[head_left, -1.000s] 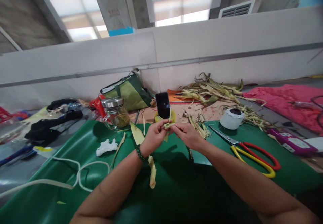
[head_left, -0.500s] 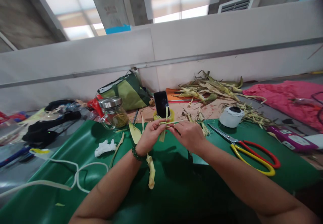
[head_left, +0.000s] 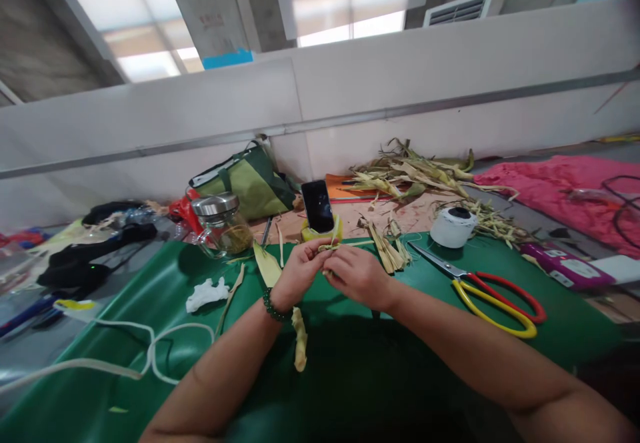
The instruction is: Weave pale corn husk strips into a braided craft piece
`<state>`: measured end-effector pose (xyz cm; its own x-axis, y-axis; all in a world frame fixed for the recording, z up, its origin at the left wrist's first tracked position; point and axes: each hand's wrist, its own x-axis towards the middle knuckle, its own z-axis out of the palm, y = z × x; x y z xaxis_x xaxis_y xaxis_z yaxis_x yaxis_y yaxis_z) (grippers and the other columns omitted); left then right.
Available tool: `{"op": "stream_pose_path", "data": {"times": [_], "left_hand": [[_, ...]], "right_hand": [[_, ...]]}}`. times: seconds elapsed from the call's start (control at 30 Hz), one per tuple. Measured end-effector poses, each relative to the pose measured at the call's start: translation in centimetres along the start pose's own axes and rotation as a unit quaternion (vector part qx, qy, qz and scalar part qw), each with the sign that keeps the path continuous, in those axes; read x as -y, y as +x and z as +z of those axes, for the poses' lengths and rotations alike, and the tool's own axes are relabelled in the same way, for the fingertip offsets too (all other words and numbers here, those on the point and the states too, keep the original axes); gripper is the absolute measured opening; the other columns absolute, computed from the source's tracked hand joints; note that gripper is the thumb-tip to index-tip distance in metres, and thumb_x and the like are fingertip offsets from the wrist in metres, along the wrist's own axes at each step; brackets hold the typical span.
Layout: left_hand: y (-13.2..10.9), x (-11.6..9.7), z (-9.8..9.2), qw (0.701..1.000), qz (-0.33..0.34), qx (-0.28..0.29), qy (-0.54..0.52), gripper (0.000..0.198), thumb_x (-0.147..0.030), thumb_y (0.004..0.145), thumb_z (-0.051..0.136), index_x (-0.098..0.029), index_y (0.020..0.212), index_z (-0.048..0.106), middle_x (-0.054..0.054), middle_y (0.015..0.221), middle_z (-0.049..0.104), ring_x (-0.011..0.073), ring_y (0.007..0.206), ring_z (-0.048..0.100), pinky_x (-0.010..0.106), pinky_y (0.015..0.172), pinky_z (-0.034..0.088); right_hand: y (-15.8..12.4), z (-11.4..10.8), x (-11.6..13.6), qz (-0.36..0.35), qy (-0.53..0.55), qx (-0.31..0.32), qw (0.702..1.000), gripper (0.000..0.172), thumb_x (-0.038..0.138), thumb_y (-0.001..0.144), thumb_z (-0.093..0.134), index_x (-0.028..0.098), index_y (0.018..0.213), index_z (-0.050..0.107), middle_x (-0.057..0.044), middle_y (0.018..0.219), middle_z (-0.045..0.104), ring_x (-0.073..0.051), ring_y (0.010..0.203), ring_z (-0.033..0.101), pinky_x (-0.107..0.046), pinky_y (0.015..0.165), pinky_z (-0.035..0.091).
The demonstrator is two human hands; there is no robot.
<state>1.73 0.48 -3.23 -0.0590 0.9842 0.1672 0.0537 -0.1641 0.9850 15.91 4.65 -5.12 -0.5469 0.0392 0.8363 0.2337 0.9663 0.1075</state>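
Both hands meet over the green mat (head_left: 175, 270), fingers pinched on thin pale-green corn husk strips (head_left: 334, 235). My left hand (head_left: 299, 273), with a dark green bead bracelet (head_left: 273, 305) at its wrist, grips the strips from the left. From the right, my right hand (head_left: 357, 275) presses its fingertips against the same strips, and its fingers partly hide them. Under my left wrist a pale knobbly stalk piece (head_left: 300, 343) lies on the mat. A broad husk leaf (head_left: 267, 265) rests just beyond my left hand.
Scissors (head_left: 475, 290) with red and yellow handles lie at right beside a white thread spool (head_left: 453, 227). A phone (head_left: 317, 204) stands ahead. At left are a glass jar (head_left: 225, 230), crumpled tissue (head_left: 207, 294) and white cord (head_left: 150, 343). Dried husks (head_left: 415, 173) are piled behind.
My right hand has come closer to my left, and its fingers now cover more of the strips. The hanging strip end between the hands is no longer visible. The view has shifted slightly.
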Motion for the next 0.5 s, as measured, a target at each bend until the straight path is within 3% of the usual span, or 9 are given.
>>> {"op": "stream_pose_path", "data": {"times": [0.07, 0.17, 0.23, 0.33, 0.5], "left_hand": [[0.1, -0.1, -0.2, 1.000, 0.009, 0.004, -0.007, 0.035, -0.033, 0.067, 0.074, -0.012, 0.095, 0.072, 0.009, 0.091, 0.073, 0.0192, 0.084, 0.065, 0.028, 0.078, 0.050], [0.1, -0.4, -0.3, 1.000, 0.003, 0.031, -0.006, 0.034, -0.033, 0.068, 0.073, -0.013, 0.095, 0.071, 0.009, 0.092, 0.073, 0.0198, 0.084, 0.066, 0.030, 0.077, 0.052], [0.0, -0.5, -0.4, 0.999, -0.006, 0.053, -0.006, 0.032, -0.033, 0.069, 0.073, -0.014, 0.094, 0.071, 0.007, 0.088, 0.073, 0.0191, 0.080, 0.066, 0.030, 0.074, 0.052], [-0.3, -0.6, -0.3, 0.995, -0.022, 0.083, -0.040, 0.033, -0.035, 0.069, 0.074, -0.014, 0.094, 0.071, 0.005, 0.078, 0.072, 0.0177, 0.073, 0.066, 0.030, 0.072, 0.053], [-0.5, -0.7, -0.3, 0.992, -0.030, 0.094, -0.083, 0.030, -0.033, 0.071, 0.073, -0.014, 0.094, 0.071, 0.005, 0.074, 0.071, 0.0170, 0.071, 0.066, 0.030, 0.073, 0.052]], "right_hand": [[-0.1, 0.0, -0.4, 0.101, 0.104, -0.017, 0.989, 0.018, 0.022, 0.090, 0.049, 0.016, 0.080, 0.062, -0.004, 0.073, 0.065, -0.013, 0.067, 0.058, -0.025, 0.065, 0.047], [0.1, -0.5, -1.1, 0.262, 0.240, 0.002, 0.935, 0.013, 0.027, 0.086, 0.056, 0.017, 0.080, 0.063, -0.001, 0.070, 0.066, -0.010, 0.058, 0.057, -0.021, 0.055, 0.045], [0.3, -1.0, -1.5, 0.323, 0.289, 0.024, 0.901, 0.016, 0.027, 0.083, 0.059, 0.017, 0.072, 0.063, 0.000, 0.062, 0.064, -0.009, 0.053, 0.054, -0.020, 0.051, 0.042], [0.6, -1.4, -1.9, 0.338, 0.299, 0.035, 0.892, 0.021, 0.026, 0.082, 0.060, 0.017, 0.063, 0.061, 0.001, 0.055, 0.060, -0.009, 0.050, 0.050, -0.020, 0.050, 0.039], [0.5, -1.3, -2.0, 0.314, 0.226, 0.004, 0.922, 0.021, 0.025, 0.080, 0.062, 0.016, 0.062, 0.058, -0.001, 0.064, 0.061, -0.012, 0.065, 0.054, -0.024, 0.062, 0.042]]}}
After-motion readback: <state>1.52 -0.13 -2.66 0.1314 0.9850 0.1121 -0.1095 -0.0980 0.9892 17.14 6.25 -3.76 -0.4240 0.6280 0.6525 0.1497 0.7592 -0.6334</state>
